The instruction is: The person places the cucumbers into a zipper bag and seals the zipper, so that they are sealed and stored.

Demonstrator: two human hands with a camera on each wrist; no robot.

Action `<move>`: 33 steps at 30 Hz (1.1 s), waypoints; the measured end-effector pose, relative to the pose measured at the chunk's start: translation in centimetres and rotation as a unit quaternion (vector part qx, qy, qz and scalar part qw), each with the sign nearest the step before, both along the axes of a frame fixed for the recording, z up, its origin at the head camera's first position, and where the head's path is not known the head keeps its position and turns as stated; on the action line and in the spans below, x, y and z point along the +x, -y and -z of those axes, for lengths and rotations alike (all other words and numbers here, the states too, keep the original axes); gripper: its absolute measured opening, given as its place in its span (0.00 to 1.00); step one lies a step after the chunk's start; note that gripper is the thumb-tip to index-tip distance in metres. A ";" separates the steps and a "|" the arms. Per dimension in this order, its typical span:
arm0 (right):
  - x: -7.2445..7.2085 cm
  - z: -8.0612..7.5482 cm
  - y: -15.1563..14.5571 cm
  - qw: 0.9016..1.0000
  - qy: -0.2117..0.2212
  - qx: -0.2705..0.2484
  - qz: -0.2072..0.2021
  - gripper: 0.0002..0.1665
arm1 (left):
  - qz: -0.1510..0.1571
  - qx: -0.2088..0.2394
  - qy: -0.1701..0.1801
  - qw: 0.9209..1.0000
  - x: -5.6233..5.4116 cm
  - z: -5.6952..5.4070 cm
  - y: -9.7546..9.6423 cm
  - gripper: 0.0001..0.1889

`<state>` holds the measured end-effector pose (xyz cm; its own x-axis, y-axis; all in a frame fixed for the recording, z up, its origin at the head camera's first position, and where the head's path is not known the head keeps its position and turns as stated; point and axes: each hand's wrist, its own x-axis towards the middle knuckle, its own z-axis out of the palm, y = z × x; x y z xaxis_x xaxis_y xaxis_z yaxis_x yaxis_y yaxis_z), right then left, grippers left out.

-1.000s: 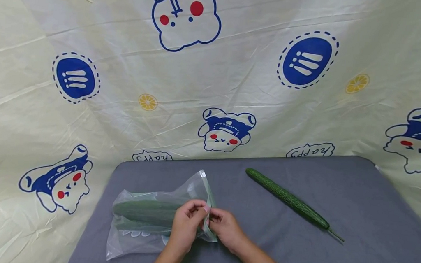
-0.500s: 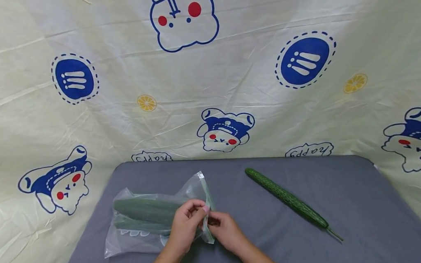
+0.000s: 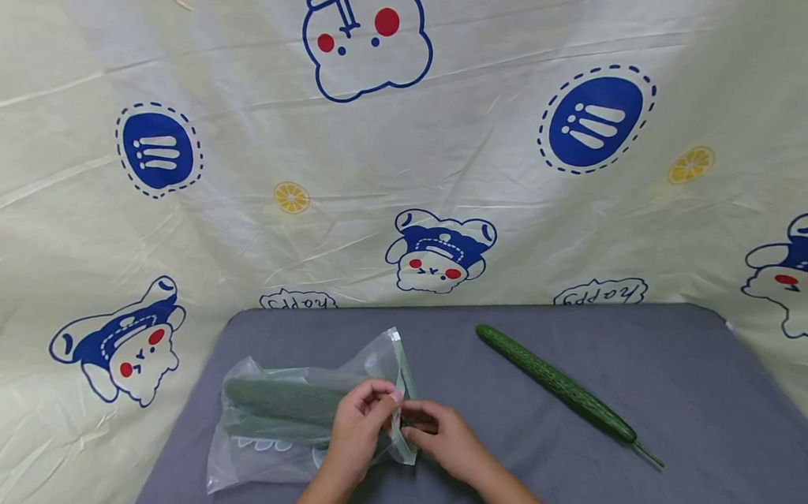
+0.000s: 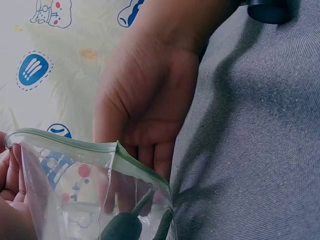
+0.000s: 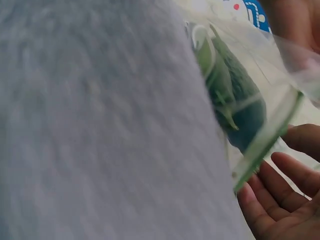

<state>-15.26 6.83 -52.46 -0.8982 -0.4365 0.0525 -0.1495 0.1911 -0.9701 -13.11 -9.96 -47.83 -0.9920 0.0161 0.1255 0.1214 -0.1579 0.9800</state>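
Two hands at the mouth of a zip bag, on the grey bench.

Inside the zip bag [image 3: 292, 409] lie two cucumbers [image 3: 278, 399]. The left hand [image 3: 356, 430] pinches the green zip strip, holding the mouth steady; the right hand [image 3: 447, 444] has curled fingers at the same edge. One loose cucumber [image 3: 564, 387] lies well apart, further right.

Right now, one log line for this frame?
left hand: pinches bag mouth | right hand: at mouth, grip unclear | bag: two cucumbers inside | loose cucumber: on mat
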 end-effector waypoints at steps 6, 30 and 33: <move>-0.5 -0.7 -1.7 0.999 -0.004 0.001 0.040 0.24 | -0.003 0.000 0.008 1.000 -0.1 -0.1 0.0 0.11; -0.8 -2.2 -7.8 0.981 -0.040 0.018 0.187 0.27 | -0.032 -0.020 0.042 0.998 -0.5 0.1 0.1 0.10; -0.6 -2.2 -8.6 0.978 -0.049 0.027 0.203 0.26 | -0.044 -0.024 0.049 0.998 -0.7 0.2 0.2 0.10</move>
